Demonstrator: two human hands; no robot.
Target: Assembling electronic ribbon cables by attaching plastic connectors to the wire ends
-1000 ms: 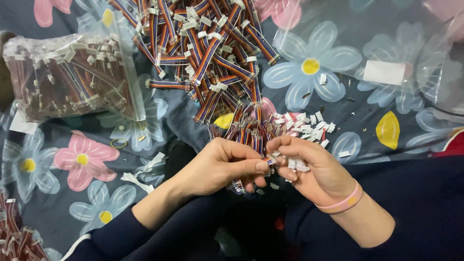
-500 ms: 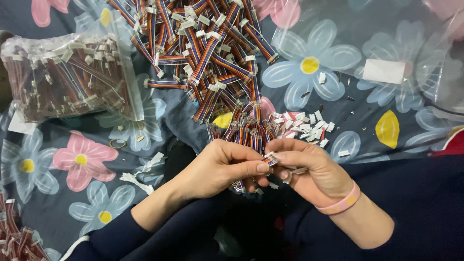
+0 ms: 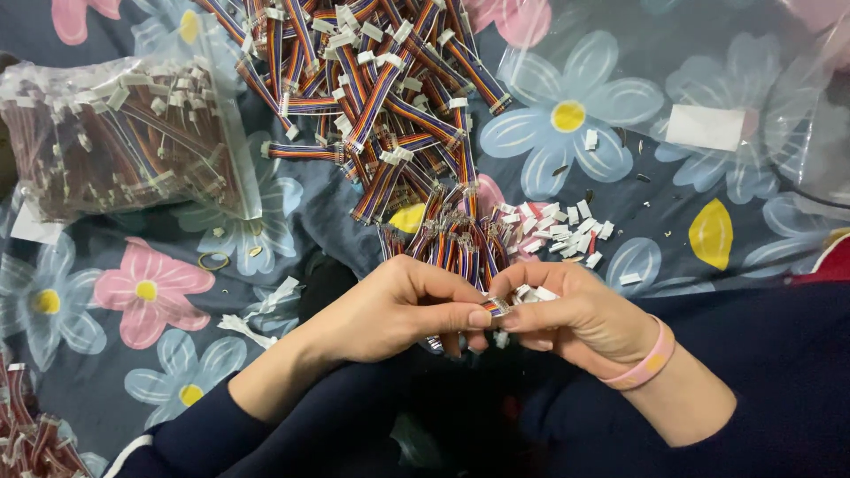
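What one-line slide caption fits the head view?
Left hand and right hand pinch a striped ribbon cable above a flowered cloth.

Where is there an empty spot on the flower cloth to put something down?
Bare cloth shows at lower left, between the clear bag of cables and the left hand. More lies around the yellow-centred blue flower, right of the loose cable pile. Crowded: the white connectors above the right hand.

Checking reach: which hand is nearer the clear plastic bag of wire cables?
Left. The left hand lies below and right of the clear plastic bag of wire cables; the right hand sits farther right.
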